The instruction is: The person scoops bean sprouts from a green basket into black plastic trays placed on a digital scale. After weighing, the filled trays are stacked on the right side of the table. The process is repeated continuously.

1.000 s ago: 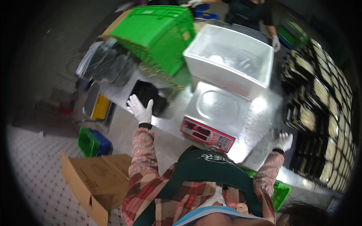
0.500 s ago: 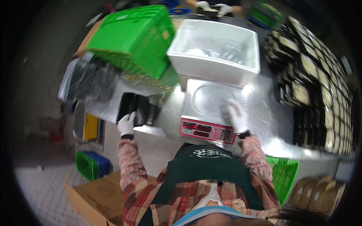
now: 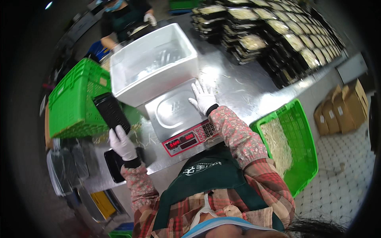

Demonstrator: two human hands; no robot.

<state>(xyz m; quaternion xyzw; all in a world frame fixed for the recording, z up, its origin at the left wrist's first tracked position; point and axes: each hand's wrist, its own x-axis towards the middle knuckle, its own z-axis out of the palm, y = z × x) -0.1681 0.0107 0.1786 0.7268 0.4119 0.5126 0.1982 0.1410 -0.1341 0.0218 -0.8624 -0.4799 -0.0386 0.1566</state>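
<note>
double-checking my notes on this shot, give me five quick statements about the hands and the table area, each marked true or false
1. The left hand holds a black tray. True.
2. The right hand is inside the white foam box. False: it is at the right edge of the scale's metal plate.
3. The display is dark. False: it shows lit red figures.
4. Filled black packs with pale contents are stacked on the table. True.
5. The green crate on the person's right is empty. False: pale strands lie in it.
</note>
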